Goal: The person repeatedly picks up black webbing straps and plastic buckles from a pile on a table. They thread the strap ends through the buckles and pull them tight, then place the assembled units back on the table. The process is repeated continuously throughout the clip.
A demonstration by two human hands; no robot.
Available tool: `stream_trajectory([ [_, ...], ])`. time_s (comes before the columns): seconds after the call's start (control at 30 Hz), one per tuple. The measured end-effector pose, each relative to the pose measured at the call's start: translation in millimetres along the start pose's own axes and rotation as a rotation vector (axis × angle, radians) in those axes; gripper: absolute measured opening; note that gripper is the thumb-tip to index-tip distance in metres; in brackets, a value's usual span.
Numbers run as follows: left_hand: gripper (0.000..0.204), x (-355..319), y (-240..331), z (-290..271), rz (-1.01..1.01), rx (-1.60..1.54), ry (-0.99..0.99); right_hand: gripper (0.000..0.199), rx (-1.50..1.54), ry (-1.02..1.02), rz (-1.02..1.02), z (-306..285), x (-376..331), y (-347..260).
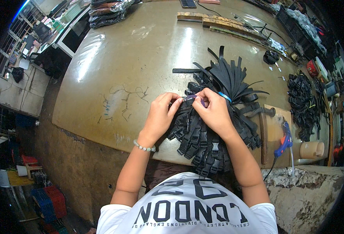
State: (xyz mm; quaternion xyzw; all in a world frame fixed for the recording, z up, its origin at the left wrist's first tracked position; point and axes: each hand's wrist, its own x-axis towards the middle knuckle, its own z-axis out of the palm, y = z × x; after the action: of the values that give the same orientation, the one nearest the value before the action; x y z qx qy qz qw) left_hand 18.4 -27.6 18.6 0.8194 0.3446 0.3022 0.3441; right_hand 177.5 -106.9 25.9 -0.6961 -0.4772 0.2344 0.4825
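A thick bundle of black webbing straps [203, 136] with plastic side-release buckles lies at the table's near edge in front of me. Beyond my right hand, loose black strap ends [234, 76] fan out, with a light blue tie [224, 96] around them. My left hand [164, 111] pinches a black strap between thumb and forefinger on the bundle's left side. Close beside it, my right hand [213, 110] is closed on a dark purple strip [193, 96], partly hidden by the fingers. The fingertips of both hands are close together over the straps.
To the right lie a hammer [264, 136], a blue and red glue gun [284, 142] and a tan tape roll [312, 149]. More black straps [302, 103] are heaped at the far right. Wooden strips [222, 23] lie at the back; loose threads [127, 95] lie left.
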Motion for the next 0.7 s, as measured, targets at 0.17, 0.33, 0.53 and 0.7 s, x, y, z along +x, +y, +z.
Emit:
stream_trajectory([
  [0.17, 0.016, -1, -1, 2, 0.019, 0.019, 0.005, 0.018, -0.003, -0.009, -0.063, 1, -1, 2],
  [0.33, 0.019, -3, -14, 9, 0.114, 0.053, 0.072, 0.020, -0.016, -0.028, -0.099, -2, 0, 3],
  [0.53, 0.022, 0, 1, 1, -0.069, 0.059, 0.203, 0.019, 0.121, -0.048, 0.045, -3, 3, 10],
  [0.7, 0.024, -8, 27, -43, -0.138, -0.042, -0.296, 0.016, 0.156, -0.092, 0.044, -7, 3, 8],
])
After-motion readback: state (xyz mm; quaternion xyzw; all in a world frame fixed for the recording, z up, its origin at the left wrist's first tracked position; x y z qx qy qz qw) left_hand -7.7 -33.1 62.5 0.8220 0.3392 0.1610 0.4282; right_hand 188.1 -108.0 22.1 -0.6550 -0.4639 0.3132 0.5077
